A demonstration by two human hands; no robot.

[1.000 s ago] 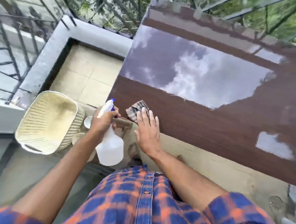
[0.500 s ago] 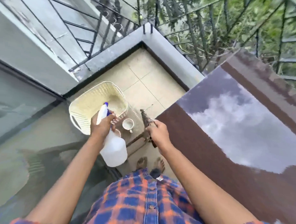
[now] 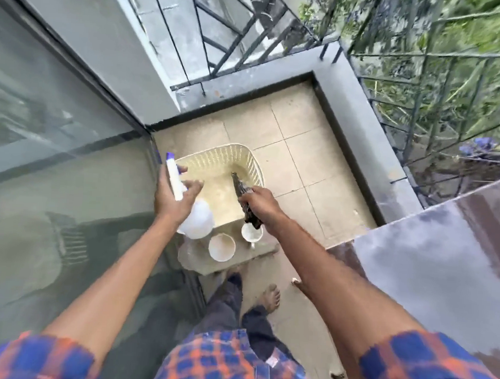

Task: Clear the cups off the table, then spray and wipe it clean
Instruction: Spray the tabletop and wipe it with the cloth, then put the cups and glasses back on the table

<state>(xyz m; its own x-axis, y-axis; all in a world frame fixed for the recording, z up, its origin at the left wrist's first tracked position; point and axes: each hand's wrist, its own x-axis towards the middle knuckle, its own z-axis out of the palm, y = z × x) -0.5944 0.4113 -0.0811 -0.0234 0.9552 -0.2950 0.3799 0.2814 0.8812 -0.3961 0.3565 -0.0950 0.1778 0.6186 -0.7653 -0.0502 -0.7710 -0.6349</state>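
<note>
Holds the spray bottle (image 3: 197, 221) in the left hand (image 3: 173, 200), fingers loose round its neck; grips the cloth (image 3: 238, 185) in the right hand (image 3: 258, 203); both over the basket (image 3: 224, 151), maybe to drop in, with the cups (image 3: 221, 247) down beside it, off the tabletop (image 3: 432, 259)

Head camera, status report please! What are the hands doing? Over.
Left hand holds bottle at basket edge. Right hand grips cloth over basket. Two cups beside basket, off table. Nothing in the way.
</note>
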